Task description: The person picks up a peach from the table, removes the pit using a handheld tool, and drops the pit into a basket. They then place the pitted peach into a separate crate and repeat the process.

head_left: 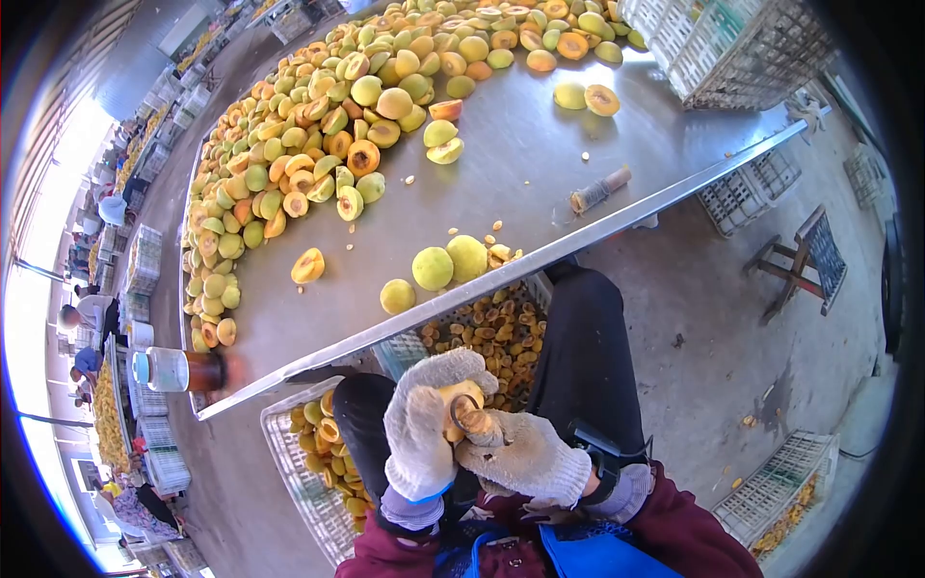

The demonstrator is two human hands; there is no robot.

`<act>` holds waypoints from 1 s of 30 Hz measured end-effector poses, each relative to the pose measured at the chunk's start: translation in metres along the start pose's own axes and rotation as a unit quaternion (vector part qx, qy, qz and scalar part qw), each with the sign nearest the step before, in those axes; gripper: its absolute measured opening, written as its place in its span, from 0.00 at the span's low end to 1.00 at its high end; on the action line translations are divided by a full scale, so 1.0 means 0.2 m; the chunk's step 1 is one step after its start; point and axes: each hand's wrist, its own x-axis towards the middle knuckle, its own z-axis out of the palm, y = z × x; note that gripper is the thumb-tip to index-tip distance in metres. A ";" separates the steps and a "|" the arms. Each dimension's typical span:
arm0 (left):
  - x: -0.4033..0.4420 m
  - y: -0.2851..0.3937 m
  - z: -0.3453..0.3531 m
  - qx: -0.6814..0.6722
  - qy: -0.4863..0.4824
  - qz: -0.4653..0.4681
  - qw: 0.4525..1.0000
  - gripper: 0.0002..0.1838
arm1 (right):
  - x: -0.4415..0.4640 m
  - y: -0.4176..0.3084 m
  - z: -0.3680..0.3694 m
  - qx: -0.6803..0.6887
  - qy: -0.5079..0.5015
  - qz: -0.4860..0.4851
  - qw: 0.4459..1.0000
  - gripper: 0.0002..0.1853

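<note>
Both my hands wear pale knit gloves and meet above my lap, in front of the table edge. My left hand (pixel 422 424) is closed round a yellow peach half (pixel 462 391), cut side toward my right hand. My right hand (pixel 535 460) grips a pitting knife (pixel 470 416) with a curved metal loop, which touches the peach half; its handle is mostly hidden in the glove. Nearest on the metal table (pixel 501 193) are whole green-yellow peaches (pixel 433 268) and a few loose pits (pixel 497 225).
A big heap of halved peaches (pixel 318 144) covers the table's far left. A tool with a wrapped handle (pixel 599 191) lies near the edge. Crates of peach halves (pixel 289 462) stand by my legs. A bottle (pixel 178 370), a white crate (pixel 723 58) and a stool (pixel 805 260) surround me.
</note>
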 end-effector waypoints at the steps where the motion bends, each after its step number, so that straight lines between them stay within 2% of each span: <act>1: 0.00 -0.02 0.00 -0.001 0.000 -0.001 1.000 0.30 | 0.00 0.00 -0.01 -0.009 -0.009 0.003 1.000 0.18; 3: 0.01 -0.02 0.01 0.054 -0.010 0.077 0.996 0.26 | 0.00 0.04 0.00 -0.010 -0.008 -0.030 0.999 0.17; 4: 0.02 0.01 0.00 0.053 -0.010 0.076 0.996 0.26 | 0.00 0.06 0.01 -0.012 -0.010 -0.063 0.998 0.16; 5: 0.04 0.07 -0.02 0.070 -0.045 -0.024 0.996 0.24 | 0.00 0.06 0.00 -0.012 -0.009 -0.062 0.998 0.16; 6: 0.06 0.12 -0.02 0.086 -0.078 -0.124 0.985 0.21 | -0.01 0.06 0.00 0.056 -0.048 -0.015 0.997 0.15; 7: 0.08 0.14 0.00 0.085 -0.076 -0.138 0.984 0.18 | -0.01 0.04 -0.01 0.123 -0.087 0.031 0.988 0.13; 8: 0.08 0.15 0.00 0.086 -0.075 -0.136 0.984 0.18 | -0.01 0.02 -0.04 0.121 -0.088 0.029 0.988 0.13; 10: 0.08 0.15 0.01 0.235 -0.093 -0.011 0.967 0.16 | -0.01 -0.03 -0.12 0.249 -0.238 0.125 0.931 0.11; 11: 0.10 0.15 0.00 0.300 -0.103 0.037 0.948 0.11 | -0.02 -0.02 -0.12 0.249 -0.237 0.126 0.930 0.11; 12: 0.11 0.15 0.00 0.300 -0.103 0.037 0.948 0.11 | -0.01 -0.01 -0.12 0.265 -0.255 0.125 0.921 0.11; 14: 0.12 0.17 0.00 0.432 -0.133 0.188 0.872 0.08 | -0.01 0.00 -0.11 0.281 -0.277 0.125 0.910 0.11; 15: 0.12 0.19 0.01 0.466 -0.121 0.223 0.848 0.06 | -0.01 -0.01 -0.11 0.300 -0.280 0.121 0.904 0.10; 16: 0.11 0.18 0.02 0.466 -0.121 0.223 0.848 0.06 | -0.02 -0.01 -0.11 0.320 -0.282 0.117 0.897 0.10; 18: 0.10 0.18 0.02 0.396 -0.095 0.131 0.904 0.07 | -0.02 -0.02 -0.12 0.297 -0.285 0.120 0.903 0.09; 19: 0.09 0.25 0.05 0.322 -0.093 -0.039 0.941 0.12 | -0.03 -0.02 -0.12 0.278 -0.289 0.127 0.907 0.08; 20: 0.07 0.24 0.05 0.321 -0.091 -0.041 0.942 0.12 | -0.04 -0.03 -0.11 0.278 -0.290 0.131 0.906 0.08; 22: 0.08 0.20 0.05 0.408 -0.074 0.058 0.908 0.12 | -0.03 -0.06 -0.10 0.256 -0.234 0.123 0.930 0.08; 23: 0.08 0.17 0.03 0.460 -0.090 0.152 0.870 0.11 | -0.02 -0.01 -0.10 0.274 -0.259 0.149 0.914 0.09; 24: 0.07 0.17 0.03 0.459 -0.090 0.150 0.871 0.11 | -0.01 0.04 -0.08 0.275 -0.259 0.151 0.914 0.09; 26: 0.06 0.18 0.03 0.522 -0.095 0.222 0.818 0.11 | 0.01 0.11 -0.05 0.316 -0.280 0.120 0.898 0.09; 27: 0.08 0.18 0.02 0.508 -0.112 0.206 0.829 0.13 | -0.01 0.03 -0.10 0.363 -0.312 0.130 0.868 0.08; 28: 0.07 0.19 0.01 0.507 -0.112 0.205 0.829 0.13 | -0.01 0.04 -0.08 0.364 -0.312 0.131 0.868 0.08; 29: 0.07 0.20 0.01 0.358 -0.113 0.051 0.925 0.11 | -0.01 0.05 -0.06 0.401 -0.315 0.064 0.858 0.08; 30: 0.07 0.21 0.01 0.190 -0.109 -0.107 0.970 0.09 | 0.00 0.08 -0.04 0.436 -0.317 -0.004 0.843 0.07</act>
